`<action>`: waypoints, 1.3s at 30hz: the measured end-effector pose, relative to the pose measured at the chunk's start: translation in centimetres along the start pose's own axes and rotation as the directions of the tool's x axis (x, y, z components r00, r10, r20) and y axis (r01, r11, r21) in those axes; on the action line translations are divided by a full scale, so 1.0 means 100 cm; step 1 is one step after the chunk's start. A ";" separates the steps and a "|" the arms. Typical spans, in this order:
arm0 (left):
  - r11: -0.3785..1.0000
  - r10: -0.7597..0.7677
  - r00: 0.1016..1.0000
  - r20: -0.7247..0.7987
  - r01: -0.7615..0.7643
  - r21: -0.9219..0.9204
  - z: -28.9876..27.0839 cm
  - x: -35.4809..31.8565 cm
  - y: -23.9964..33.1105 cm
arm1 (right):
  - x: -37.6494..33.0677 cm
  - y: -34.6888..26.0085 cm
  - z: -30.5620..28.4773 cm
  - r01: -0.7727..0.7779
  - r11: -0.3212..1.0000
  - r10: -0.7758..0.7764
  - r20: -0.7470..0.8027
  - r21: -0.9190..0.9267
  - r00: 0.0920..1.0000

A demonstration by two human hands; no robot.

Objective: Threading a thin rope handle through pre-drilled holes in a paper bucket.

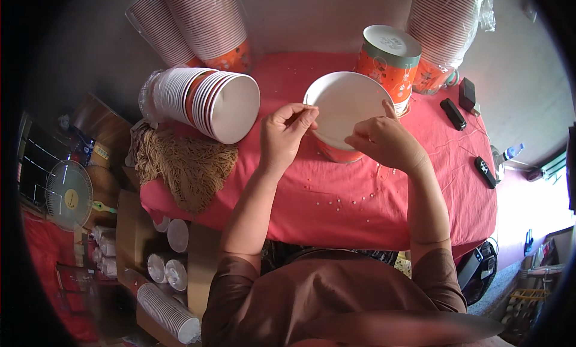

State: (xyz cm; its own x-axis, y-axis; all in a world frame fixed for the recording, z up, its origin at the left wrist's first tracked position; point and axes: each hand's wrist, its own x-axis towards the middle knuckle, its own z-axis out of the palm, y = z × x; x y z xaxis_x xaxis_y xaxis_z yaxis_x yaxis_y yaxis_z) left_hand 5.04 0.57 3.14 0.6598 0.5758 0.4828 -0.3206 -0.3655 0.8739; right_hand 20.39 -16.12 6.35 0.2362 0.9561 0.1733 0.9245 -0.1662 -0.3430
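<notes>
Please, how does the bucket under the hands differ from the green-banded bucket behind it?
The near bucket has its open mouth up; the back bucket stands base up. The near bucket shows its plain white inside, the back bucket its printed base. The left hand and right hand are at the near bucket; no hand is at the back bucket. Both have orange sides.

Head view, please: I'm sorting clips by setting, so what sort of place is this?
Perhaps a home workroom: stacked paper buckets and brown cords lie on a red-covered table; a fan stands nearby.
</notes>
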 end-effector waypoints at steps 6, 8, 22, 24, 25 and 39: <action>0.989 -0.031 0.999 -0.022 0.034 0.145 -0.004 -0.006 0.001 | 0.001 0.000 0.001 0.059 0.935 -0.057 -0.017 0.349 0.998; 0.992 -0.072 0.997 0.015 0.070 0.106 -0.005 -0.007 0.001 | 0.002 0.001 0.005 0.124 0.928 -0.093 -0.106 0.351 0.990; 0.976 -0.115 0.993 0.039 0.105 0.192 -0.008 -0.007 0.002 | 0.030 -0.006 -0.104 0.293 0.916 0.006 -0.741 0.273 0.671; 0.992 -0.039 0.999 0.014 0.037 0.119 -0.006 -0.007 -0.003 | 0.034 -0.016 -0.113 0.309 0.923 -0.031 -0.758 0.228 0.652; 0.992 -0.040 0.999 0.012 0.038 0.118 -0.006 -0.008 -0.006 | 0.034 -0.028 -0.115 0.332 0.911 -0.034 -0.756 0.246 0.654; 0.990 -0.064 0.998 -0.005 0.064 0.124 -0.010 -0.017 -0.021 | 0.030 -0.026 -0.056 0.323 0.924 -0.117 -0.653 0.204 0.748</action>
State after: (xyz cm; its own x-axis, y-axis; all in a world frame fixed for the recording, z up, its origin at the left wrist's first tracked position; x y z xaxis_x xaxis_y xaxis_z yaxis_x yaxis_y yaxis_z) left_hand 3.88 1.09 0.49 0.6758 0.6014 0.4261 -0.1911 -0.4154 0.8893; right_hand 20.37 -14.18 12.97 0.2636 0.5770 0.7730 0.8695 0.2048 -0.4494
